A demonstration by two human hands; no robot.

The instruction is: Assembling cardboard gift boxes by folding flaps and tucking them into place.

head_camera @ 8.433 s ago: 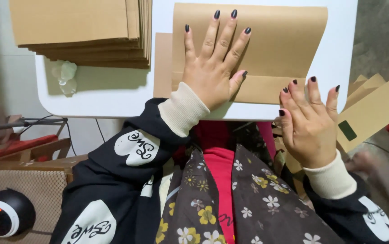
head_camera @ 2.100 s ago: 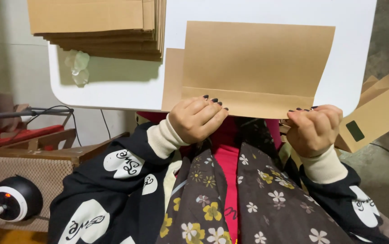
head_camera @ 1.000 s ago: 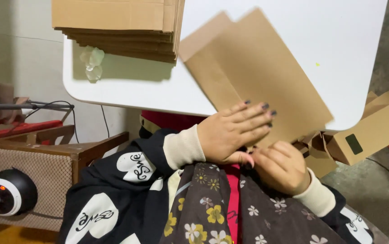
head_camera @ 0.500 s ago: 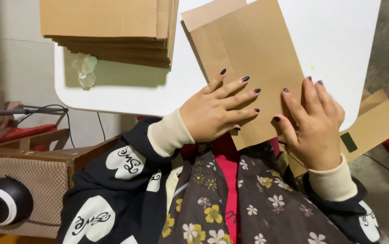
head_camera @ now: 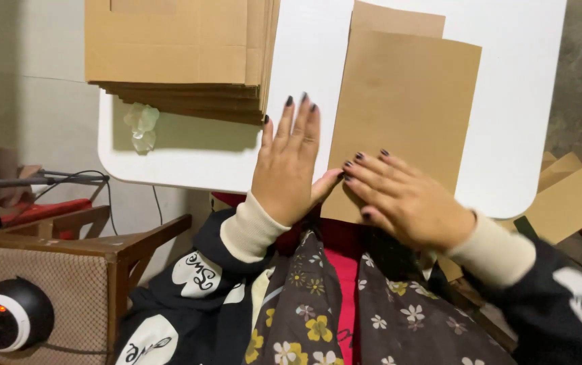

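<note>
Folded brown kraft-paper sheet (head_camera: 406, 115) lies flat on the white round-cornered bench (head_camera: 507, 101), long side running away from the person, with its near edge hanging just over the bench's front edge. A second layer of the same brown paper shows as a narrow strip past its far end.

The right hand (head_camera: 406, 199) rests palm down on the near end of the sheet, fingers spread and pointing left, its dark-painted fingertips (head_camera: 358, 159) pressing the paper close to its left edge. Its grip is open and flat, pinching nothing. The left hand (head_camera: 291, 169) lies flat on the bare bench just beside the sheet's left edge, fingers together and pointing away; its thumb reaches across to touch the paper's near left corner, close to the right hand's fingertips. That grip is also open, closed on nothing.

To the left, on the far part of the bench, sits a thick stack of flat brown cardboard sheets (head_camera: 182, 47), overhanging the bench's left end. A small crumpled bit of clear plastic (head_camera: 141, 125) lies under its near edge. Off the bench, at the right, more brown paper pieces (head_camera: 568, 203) lie lower down. At the lower left stand a wooden chair with woven padding (head_camera: 95, 250) and a round black-and-white device (head_camera: 10, 314).
</note>
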